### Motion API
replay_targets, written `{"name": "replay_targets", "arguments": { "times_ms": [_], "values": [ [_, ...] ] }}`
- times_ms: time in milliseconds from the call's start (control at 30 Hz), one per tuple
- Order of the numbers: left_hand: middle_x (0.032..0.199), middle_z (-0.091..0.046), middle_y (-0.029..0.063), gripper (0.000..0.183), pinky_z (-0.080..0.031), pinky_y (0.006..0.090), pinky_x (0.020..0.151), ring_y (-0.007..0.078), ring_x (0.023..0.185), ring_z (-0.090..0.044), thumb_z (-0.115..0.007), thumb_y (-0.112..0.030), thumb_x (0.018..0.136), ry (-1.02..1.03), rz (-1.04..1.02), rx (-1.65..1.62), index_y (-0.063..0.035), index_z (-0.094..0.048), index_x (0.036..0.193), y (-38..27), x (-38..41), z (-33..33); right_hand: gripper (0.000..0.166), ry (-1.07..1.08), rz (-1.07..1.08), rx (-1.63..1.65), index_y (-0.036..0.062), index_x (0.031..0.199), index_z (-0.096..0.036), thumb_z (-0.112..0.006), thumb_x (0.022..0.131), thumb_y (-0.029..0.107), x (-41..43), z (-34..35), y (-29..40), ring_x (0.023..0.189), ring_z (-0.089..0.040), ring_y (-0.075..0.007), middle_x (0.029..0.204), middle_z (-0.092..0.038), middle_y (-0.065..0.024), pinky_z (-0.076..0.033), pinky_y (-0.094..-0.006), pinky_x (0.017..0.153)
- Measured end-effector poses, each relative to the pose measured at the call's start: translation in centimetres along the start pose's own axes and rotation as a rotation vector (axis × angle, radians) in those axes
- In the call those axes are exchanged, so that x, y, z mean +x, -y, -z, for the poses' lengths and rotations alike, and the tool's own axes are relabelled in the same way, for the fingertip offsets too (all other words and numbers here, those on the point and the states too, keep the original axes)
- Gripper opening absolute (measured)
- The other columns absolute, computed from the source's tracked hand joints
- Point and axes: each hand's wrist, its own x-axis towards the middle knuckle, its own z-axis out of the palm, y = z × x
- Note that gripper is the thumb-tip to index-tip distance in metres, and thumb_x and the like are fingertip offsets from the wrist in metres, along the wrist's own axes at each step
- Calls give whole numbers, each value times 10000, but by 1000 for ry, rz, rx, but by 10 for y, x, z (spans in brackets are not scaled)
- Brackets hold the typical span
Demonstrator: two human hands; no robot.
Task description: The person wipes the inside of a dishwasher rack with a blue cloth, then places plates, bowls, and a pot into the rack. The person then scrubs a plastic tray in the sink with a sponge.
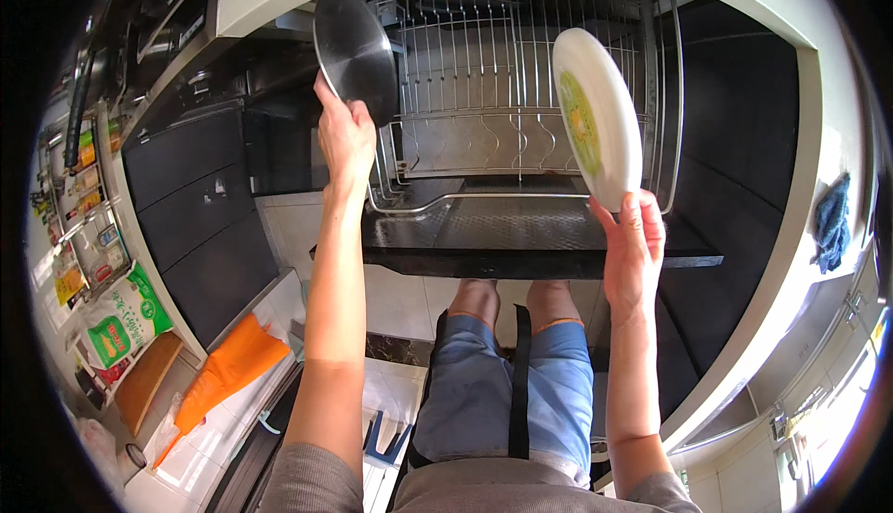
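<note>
At the upper left, my left hand (347, 133) grips the lower edge of a round dark metal plate or lid (354, 56), tilted on its edge at the left side of a wire dish rack (460, 59). My right hand (633, 248) pinches the lower rim of a white plate (610, 122) with a green and yellow design, held nearly upright in front of the rack's right side. The rack, with upright wire dividers, belongs to a pulled-out drawer with a black front (516, 234). Whether either item touches the wires cannot be told.
Black drawer fronts (195, 192) flank the pulled-out drawer at left. A pale countertop edge (808, 129) curves around above, with a dark blue cloth (832, 223) at right. To the left are an orange cloth or bag (230, 370), a wooden board (146, 380) and a green-white food package (122, 321).
</note>
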Motion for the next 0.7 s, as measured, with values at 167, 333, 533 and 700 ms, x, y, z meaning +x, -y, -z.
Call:
{"name": "replay_targets", "arguments": {
  "times_ms": [167,333,533,700],
  "values": [
    [926,-672,305,634,-494,558,812,498,873,-647,-486,-33,890,28,-21,6,-58,-232,1470,6,5,-10,183,1,4,-26,80,1037,-675,-618,1005,251,2,-5,-1,1044,-603,-128,1046,-654,-30,-475,-377,1028],
    [944,-673,301,639,-492,547,822,492,875,-649,-487,-24,884,7,38,-23,-54,-244,1475,11,-15,-4,200,-13,14,-69,78,1062,-666,-596,1018,260,1,-4,-3,1050,-610,-135,1061,-661,-31,-485,-398,1007],
    [943,-677,281,639,-505,533,809,485,871,-653,-474,15,877,8,39,-54,-46,-256,1475,10,-36,15,205,-61,15,-119,79,1062,-659,-589,1023,267,2,-5,-7,1043,-615,-137,1060,-667,-31,-489,-412,993],
    [924,-667,287,664,-524,523,793,465,836,-666,-517,15,864,48,2,-80,-41,-256,1472,3,-30,11,196,-74,9,-146,115,1022,-649,-612,1005,306,3,-10,-7,1110,-618,-178,1058,-668,-25,-479,-496,1011]
  ]
}}
